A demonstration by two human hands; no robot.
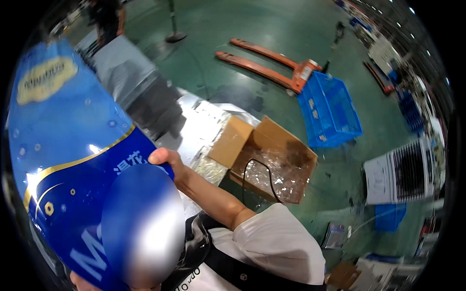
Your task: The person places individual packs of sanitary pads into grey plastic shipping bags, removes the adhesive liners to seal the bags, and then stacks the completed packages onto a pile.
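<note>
Blue glossy bag (73, 145) in gripping hand (165, 157)

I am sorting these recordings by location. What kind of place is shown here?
Probably a warehouse or factory floor: a green-painted floor, an orange pallet jack, a blue plastic crate and an open cardboard box.

Right hand (162, 157) — on blue bag (63, 136)

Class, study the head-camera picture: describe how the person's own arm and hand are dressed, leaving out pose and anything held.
The right hand is bare, no glove, and the forearm is uncovered up to a short white sleeve. A dark strap with a small stud runs below it. The left hand is hardly visible.
</note>
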